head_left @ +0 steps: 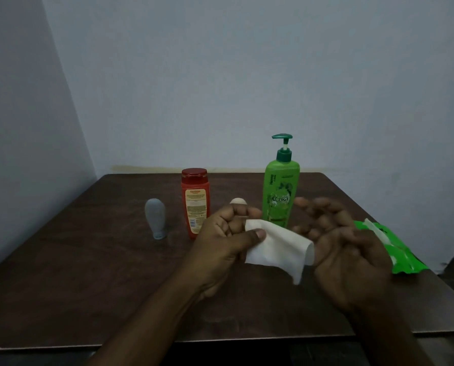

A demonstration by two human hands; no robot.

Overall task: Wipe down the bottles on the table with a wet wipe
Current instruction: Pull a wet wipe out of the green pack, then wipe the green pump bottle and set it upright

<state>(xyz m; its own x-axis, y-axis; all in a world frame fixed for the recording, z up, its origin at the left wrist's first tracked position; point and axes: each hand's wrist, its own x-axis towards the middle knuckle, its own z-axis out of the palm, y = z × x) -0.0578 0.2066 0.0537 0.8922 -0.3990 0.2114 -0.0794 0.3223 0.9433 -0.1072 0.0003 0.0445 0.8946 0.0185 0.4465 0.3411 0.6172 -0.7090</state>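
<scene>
My left hand (221, 241) pinches a white wet wipe (278, 249) between thumb and fingers above the middle of the dark wooden table (88, 273). The wipe's other end drapes against my right hand (344, 249), whose fingers are loosely curled and blurred; I cannot tell if it grips the wipe. Behind the hands stand a red bottle (195, 202) with a red cap, a tall green pump bottle (281, 186), and a small beige bottle (238, 201) mostly hidden by my left fingers. A small grey bottle (156, 217) stands cap-down at the left.
A green wet-wipe pack (394, 249) lies on the table's right side, partly behind my right hand, its flap lifted. Pale walls close in behind and to the left. The table's front edge runs just below my forearms.
</scene>
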